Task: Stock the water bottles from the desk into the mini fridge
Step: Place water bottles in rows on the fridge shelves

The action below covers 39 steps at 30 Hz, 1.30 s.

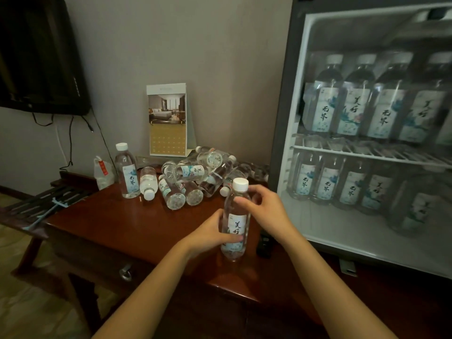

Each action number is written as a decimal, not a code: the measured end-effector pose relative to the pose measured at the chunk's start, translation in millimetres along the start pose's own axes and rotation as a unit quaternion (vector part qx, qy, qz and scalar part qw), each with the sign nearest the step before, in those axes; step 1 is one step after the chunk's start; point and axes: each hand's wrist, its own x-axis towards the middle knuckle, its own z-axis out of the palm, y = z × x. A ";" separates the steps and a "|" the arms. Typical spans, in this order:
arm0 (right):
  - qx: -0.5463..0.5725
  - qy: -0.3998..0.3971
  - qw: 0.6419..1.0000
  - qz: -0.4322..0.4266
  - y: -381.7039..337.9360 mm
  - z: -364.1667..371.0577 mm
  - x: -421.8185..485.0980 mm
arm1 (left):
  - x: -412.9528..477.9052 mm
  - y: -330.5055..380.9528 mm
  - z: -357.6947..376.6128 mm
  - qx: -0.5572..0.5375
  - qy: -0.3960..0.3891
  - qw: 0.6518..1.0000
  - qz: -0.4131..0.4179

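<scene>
Currently: both hands, left [208, 232] and right [264, 206], clamped on one upright bottle [235, 216]. Risk: fridge [288, 118] rows nearly full; insertion could topple neighbours.

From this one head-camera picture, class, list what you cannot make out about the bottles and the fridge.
- Mini fridge: its right side is cut off by the frame edge, so the rows' full length is unknown.
- Pile of lying bottles: overlapping hides the exact count.
- Held bottle: left hand and right hand cover part of the label.
- Lower-shelf bottles: blurred labels.
</scene>
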 end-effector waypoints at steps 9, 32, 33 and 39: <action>0.067 -0.113 0.989 0.069 45.6 0.2 -64.6 | -17.0 0.4 17.8 0.017 0.008 0.999 0.034; 0.206 0.216 0.950 0.087 91.3 -128.3 -86.1 | 72.5 54.1 187.9 -0.063 -0.043 0.984 0.164; 0.204 0.228 0.948 0.087 94.9 -132.0 -84.8 | 77.8 56.1 194.1 -0.061 -0.044 0.982 0.172; 0.192 0.289 0.933 0.099 113.7 -149.0 -78.5 | 107.0 59.5 223.4 -0.080 -0.069 0.977 0.183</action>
